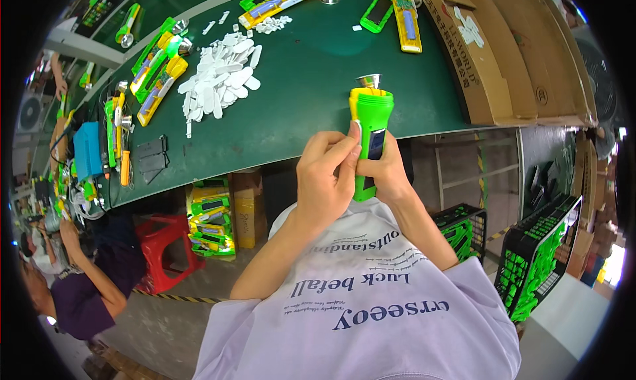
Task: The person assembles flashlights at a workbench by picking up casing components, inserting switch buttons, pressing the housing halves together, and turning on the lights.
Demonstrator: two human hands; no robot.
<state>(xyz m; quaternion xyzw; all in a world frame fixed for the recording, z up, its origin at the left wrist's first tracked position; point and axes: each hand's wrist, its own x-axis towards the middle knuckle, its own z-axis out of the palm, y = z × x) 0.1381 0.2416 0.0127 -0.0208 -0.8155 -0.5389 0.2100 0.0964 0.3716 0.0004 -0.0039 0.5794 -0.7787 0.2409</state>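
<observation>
A green and yellow flashlight housing (373, 115) is held upright in front of my chest, near the table's front edge. A silver cone-shaped reflector (369, 81) sticks out at its top, and a dark panel (376, 143) shows on its side. My right hand (389, 171) grips the lower body from the right. My left hand (326, 175) is closed against the left edge, finger and thumb pressed together. Something small and white shows at those fingertips; I cannot tell what it is. A pile of white oval pads (222, 75) lies on the green table to the left.
Open flashlight halves with wiring (159, 75) lie at the left, and more at the far edge. An open cardboard box (493, 69) stands at the right. Below are a red stool (162, 247) and black crates (540, 254) of green parts. A co-worker (93, 281) sits at left.
</observation>
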